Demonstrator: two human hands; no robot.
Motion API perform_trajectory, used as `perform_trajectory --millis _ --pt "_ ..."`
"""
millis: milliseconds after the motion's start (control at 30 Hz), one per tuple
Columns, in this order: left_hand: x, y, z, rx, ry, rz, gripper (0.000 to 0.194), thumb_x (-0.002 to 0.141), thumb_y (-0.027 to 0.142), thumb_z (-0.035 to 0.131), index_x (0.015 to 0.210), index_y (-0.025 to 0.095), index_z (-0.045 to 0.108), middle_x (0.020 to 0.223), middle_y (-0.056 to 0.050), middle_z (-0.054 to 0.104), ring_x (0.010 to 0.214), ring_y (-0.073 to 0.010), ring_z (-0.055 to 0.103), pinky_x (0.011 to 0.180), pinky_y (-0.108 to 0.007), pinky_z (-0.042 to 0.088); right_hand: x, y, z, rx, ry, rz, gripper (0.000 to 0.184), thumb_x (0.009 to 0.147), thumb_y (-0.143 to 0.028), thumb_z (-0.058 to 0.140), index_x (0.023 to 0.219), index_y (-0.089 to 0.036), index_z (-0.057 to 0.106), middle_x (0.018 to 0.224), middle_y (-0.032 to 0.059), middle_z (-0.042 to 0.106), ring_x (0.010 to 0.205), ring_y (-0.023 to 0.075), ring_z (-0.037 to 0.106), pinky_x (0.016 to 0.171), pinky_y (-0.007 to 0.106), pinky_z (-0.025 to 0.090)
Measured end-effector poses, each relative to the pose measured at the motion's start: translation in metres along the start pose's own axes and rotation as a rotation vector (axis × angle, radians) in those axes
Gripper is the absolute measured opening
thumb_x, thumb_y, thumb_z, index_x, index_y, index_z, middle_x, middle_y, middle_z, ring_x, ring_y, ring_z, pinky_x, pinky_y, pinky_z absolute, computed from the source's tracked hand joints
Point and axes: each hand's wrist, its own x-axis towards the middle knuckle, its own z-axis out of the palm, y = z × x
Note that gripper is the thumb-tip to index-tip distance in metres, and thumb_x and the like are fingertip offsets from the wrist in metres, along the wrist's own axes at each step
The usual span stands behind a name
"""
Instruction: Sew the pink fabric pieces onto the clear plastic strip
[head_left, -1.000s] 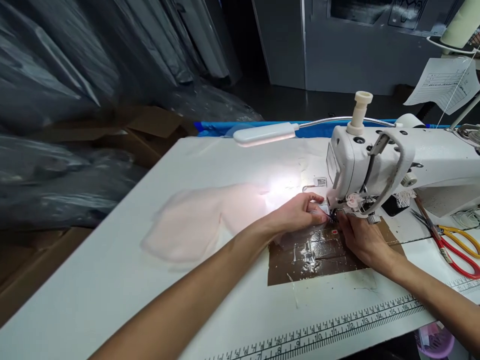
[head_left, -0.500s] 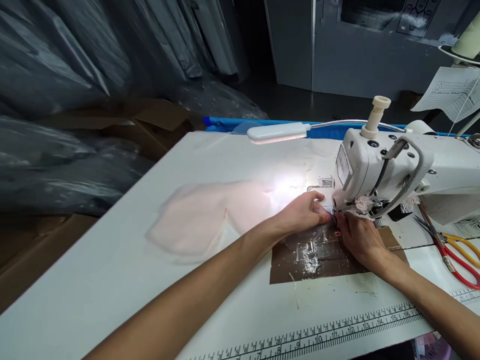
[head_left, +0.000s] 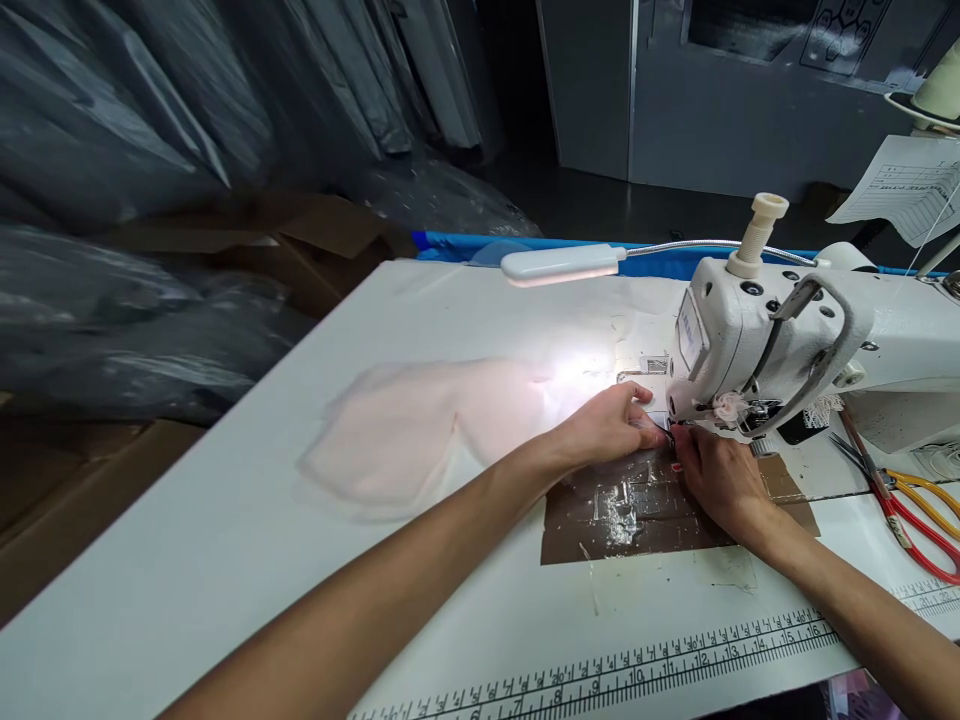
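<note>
A sheer pale pink fabric (head_left: pixel 397 430) lies spread on the white table, running right toward the sewing machine (head_left: pixel 750 330). My left hand (head_left: pixel 613 424) is at the left of the needle area, thumb and fingers pinched on the fabric's edge. Close by on the right, my right hand (head_left: pixel 721 474) has its fingers curled in under the machine head. What lies between its fingertips is hidden. A small dark piece shows between the two hands beside the presser foot; its kind is unclear. Brown tape (head_left: pixel 600 525) covers the table below both hands.
A lit lamp (head_left: pixel 559 266) hangs over the table. Red-handled scissors (head_left: pixel 911 525) and a yellow-handled pair (head_left: pixel 926 487) lie right of the machine. A printed ruler (head_left: pixel 637 675) follows the front edge. Cardboard boxes (head_left: pixel 322 235) stand beyond the left edge.
The camera view has shifted slightly, moving the scene a little to the right. Both hands keep practically the same place at the needle area; the fabric shows no clear movement.
</note>
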Motion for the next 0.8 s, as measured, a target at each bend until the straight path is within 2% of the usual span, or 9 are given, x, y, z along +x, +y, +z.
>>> perform_trajectory --millis 333,533,600,700,800 --pt "0.001 0.002 -0.001 0.044 -0.005 0.005 0.067 0.07 0.023 0.073 0.13 0.01 0.046 0.067 0.004 0.064 0.062 -0.0152 0.059 0.058 -0.026 0.039 0.002 0.001 0.002 0.02 0.05 -0.047 0.035 0.105 -0.035 0.036 0.109 -0.018 0.066 0.094 0.0142 0.072 0.087 0.0291 0.069 0.062 0.03 0.039" --pt "0.002 0.0 -0.001 0.063 0.0 0.026 0.065 0.071 0.024 0.071 0.13 0.01 0.046 0.067 0.004 0.065 0.067 -0.017 0.062 0.062 -0.027 0.041 0.001 -0.003 0.0 0.016 -0.022 0.007 0.038 0.105 -0.036 0.033 0.104 -0.018 0.066 0.092 0.0128 0.073 0.082 0.0281 0.07 0.057 0.029 0.036" --pt "0.001 0.001 0.0 0.071 0.006 0.012 0.066 0.072 0.023 0.071 0.131 0.01 0.045 0.069 0.002 0.068 0.07 -0.018 0.064 0.064 -0.028 0.043 -0.002 0.005 0.0 0.059 0.023 -0.051 0.035 0.104 -0.033 0.033 0.103 -0.018 0.065 0.09 0.0106 0.073 0.079 0.0249 0.069 0.057 0.028 0.036" --pt "0.001 0.003 0.001 0.076 0.005 -0.015 0.065 0.072 0.022 0.071 0.131 0.01 0.046 0.076 -0.002 0.072 0.075 -0.0197 0.066 0.068 -0.029 0.045 -0.008 0.032 0.003 0.074 0.153 -0.187 0.037 0.103 -0.031 0.03 0.096 -0.019 0.064 0.08 0.0078 0.071 0.064 0.0211 0.065 0.053 0.028 0.032" --pt "-0.001 0.004 -0.001 0.095 -0.053 0.032 0.058 0.072 0.021 0.07 0.126 0.013 0.052 0.086 -0.006 0.074 0.083 -0.0216 0.068 0.075 -0.031 0.047 -0.019 0.072 0.006 0.062 0.3 -0.274 0.057 0.104 -0.044 0.017 0.072 -0.021 0.058 0.053 0.0045 0.058 0.048 0.0187 0.056 0.048 0.029 0.029"
